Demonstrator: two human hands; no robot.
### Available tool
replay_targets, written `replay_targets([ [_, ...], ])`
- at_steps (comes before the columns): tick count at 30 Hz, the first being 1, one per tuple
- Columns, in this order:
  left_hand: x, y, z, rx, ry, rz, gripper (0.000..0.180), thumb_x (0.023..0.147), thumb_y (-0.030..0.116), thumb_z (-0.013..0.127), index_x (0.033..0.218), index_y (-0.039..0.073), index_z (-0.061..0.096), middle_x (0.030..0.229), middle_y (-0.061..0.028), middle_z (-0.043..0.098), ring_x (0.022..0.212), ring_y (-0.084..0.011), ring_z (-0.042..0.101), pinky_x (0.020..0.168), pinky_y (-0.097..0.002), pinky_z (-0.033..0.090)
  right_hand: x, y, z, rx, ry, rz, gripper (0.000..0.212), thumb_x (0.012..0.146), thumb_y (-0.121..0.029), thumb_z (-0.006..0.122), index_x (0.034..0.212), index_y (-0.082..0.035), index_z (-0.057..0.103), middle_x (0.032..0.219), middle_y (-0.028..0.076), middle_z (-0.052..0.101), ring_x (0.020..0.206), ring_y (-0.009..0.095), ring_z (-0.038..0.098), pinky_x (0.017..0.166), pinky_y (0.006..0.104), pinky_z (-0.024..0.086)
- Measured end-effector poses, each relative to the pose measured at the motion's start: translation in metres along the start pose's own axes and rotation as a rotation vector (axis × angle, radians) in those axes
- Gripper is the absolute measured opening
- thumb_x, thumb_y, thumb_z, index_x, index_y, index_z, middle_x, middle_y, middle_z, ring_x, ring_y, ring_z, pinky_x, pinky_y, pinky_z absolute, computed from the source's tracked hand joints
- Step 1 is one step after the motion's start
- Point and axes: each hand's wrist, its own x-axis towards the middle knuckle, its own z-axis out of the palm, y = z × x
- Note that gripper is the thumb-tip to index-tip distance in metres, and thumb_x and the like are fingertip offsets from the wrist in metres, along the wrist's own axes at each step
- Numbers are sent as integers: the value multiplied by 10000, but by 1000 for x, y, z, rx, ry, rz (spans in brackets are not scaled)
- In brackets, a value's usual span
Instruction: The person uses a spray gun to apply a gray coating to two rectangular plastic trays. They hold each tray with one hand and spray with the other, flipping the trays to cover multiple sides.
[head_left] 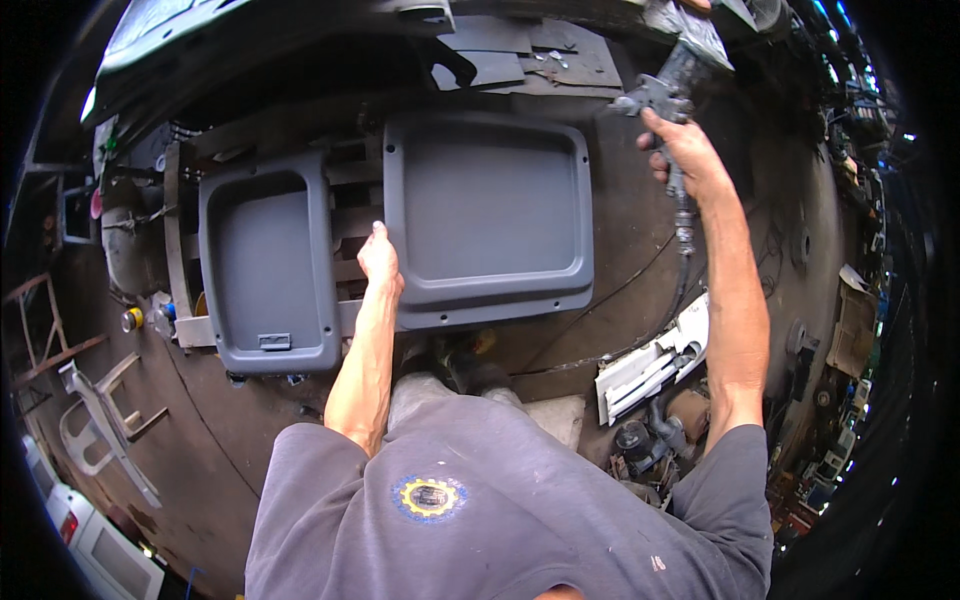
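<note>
My right hand (685,150) is wrapped around the handle of a paint spray gun (657,97), raised at the upper right. A silvery, paint-smeared cup (692,62) sits on the gun, and a hose (684,270) runs down from its handle. My left hand (380,258) is closed beside the left edge of a large grey moulded panel (490,200); its curled fingers are partly hidden, so I cannot tell whether they grip that edge. Left of this hand lies a smaller grey moulded panel (265,260) with a recessed middle and a small rectangular fitting near its lower edge.
Slatted wooden support (178,240) shows under the panels. A dark vehicle body part (260,60) overhangs the top left. White trim pieces (655,365) and machine parts (650,435) lie at the lower right. A metal frame (105,425) stands at the left. Hoses cross the floor.
</note>
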Motion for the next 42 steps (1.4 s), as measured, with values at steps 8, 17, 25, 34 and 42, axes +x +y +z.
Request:
replay_targets([
  [8, -32, -7, -2, -136, 57, 27, 435, 962, 350, 565, 1110, -49, 655, 1115, -130, 664, 1002, -233, 612, 892, -371, 480, -17, -10, -77, -169, 145, 56, 344, 895, -387, 674, 1020, -86, 563, 767, 34, 565, 473, 81, 455, 391, 268, 395],
  [17, -71, -4, -8, -366, 38, 196, 252, 912, 244, 626, 886, 8, 710, 865, -28, 685, 781, -144, 603, 745, -293, 476, -63, -92, -11, -292, -138, -86, 411, 890, -450, 667, 839, -49, 592, 687, 4, 569, 451, 43, 481, 376, 224, 404],
  [25, -70, -11, -8, -341, 54, 370, 203, 875, 206, 660, 781, 30, 699, 744, 32, 626, 687, -86, 518, 657, -254, 413, -130, -153, 75, -335, -398, -338, 478, 854, -511, 687, 789, -41, 630, 518, -31, 490, 396, 27, 457, 354, 194, 384],
  [34, -55, -4, -5, -404, 70, 164, 250, 882, 230, 655, 942, -4, 718, 926, -80, 699, 800, -196, 637, 736, -324, 518, -125, -126, 46, -374, -322, -324, 499, 855, -542, 673, 737, -65, 588, 473, -50, 432, 386, 45, 446, 376, 210, 382],
  [42, -15, -9, 14, -264, 245, -17, 362, 851, 272, 697, 974, -68, 689, 1010, -141, 696, 863, -247, 656, 773, -379, 534, -87, -6, -55, -98, 12, -43, 400, 875, -455, 687, 852, -81, 545, 726, -7, 543, 452, 70, 464, 375, 248, 370],
])
